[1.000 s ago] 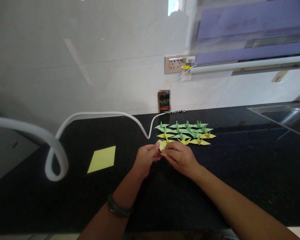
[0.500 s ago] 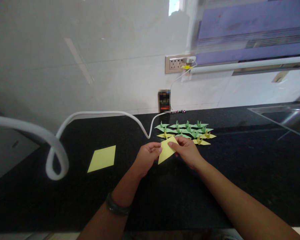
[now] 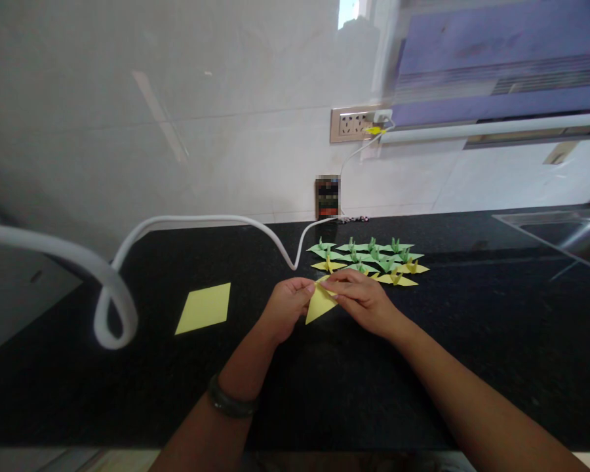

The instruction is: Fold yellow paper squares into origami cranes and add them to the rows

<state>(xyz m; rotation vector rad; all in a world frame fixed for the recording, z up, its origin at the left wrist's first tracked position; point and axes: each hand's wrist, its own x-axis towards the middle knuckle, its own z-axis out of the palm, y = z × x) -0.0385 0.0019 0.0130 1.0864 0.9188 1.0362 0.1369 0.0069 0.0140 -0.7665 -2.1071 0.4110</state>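
Note:
A yellow sheet of origami paper (image 3: pixel 319 304) is between my two hands, partly folded over near its top. My left hand (image 3: pixel 289 305) pinches its left edge between thumb and fingers. Across the fold and the right part of the paper lie the fingers of my right hand (image 3: pixel 361 298), with the thumb underneath or behind, hard to see. Just beyond the hands stand several folded green paper cranes (image 3: pixel 371 249) in rows, with several yellow paper cranes (image 3: pixel 397 278) nearest me; my right hand hides part of one. Left of my hands, a flat yellow sheet (image 3: pixel 205 308) lies on the counter.
A thick white flexible stand (image 3: pixel 201 217) loops over the black counter (image 3: pixel 128 400) from the left. A pixelated phone-like device (image 3: pixel 328 196) leans on the wall below a socket plate (image 3: pixel 355 124). The sink (image 3: pixel 565 233) is at the far right.
My right hand has shifted from pinching the paper's right corner to lying over it, and the paper's upper right part is now folded over. The left hand still grips the left edge.

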